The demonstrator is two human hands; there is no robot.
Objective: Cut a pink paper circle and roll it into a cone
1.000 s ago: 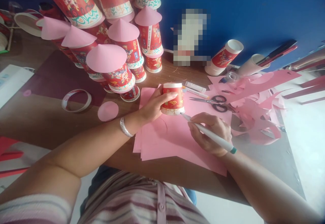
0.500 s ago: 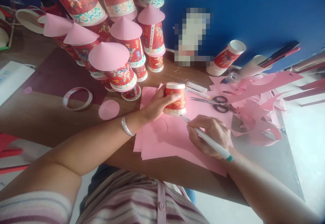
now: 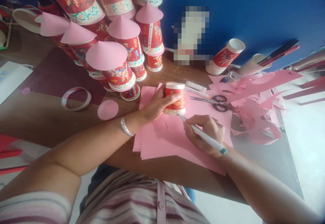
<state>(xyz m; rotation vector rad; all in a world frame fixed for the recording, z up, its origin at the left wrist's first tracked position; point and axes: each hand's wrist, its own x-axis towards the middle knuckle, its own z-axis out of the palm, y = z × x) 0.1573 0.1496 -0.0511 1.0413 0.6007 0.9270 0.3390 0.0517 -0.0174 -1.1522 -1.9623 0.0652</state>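
Note:
My left hand (image 3: 159, 103) is wrapped round a red paper cup (image 3: 175, 106), thumb across its front. The cup has a white band along its lower edge with orange marks drawn on it. In my right hand (image 3: 204, 132) is a white marker pen (image 3: 208, 139) with a green end, its tip at or very near the cup's white band. Pink paper sheets (image 3: 157, 146) lie beneath both hands. Scissors (image 3: 215, 103) rest on the sheets right of the cup, beside a glue stick (image 3: 195, 86).
Stacked red cups with pink paper cones (image 3: 106, 55) stand at the back left. A pink disc (image 3: 108, 109) and a cut cup ring (image 3: 76, 98) lie left. Pink scraps (image 3: 264, 105), a pen cup (image 3: 254, 64) and more stacked cups (image 3: 228, 56) are at the right.
My right hand and the marker have shifted slightly left and up along the cup's lower edge. The left hand keeps its hold on the cup. The view has shifted a little.

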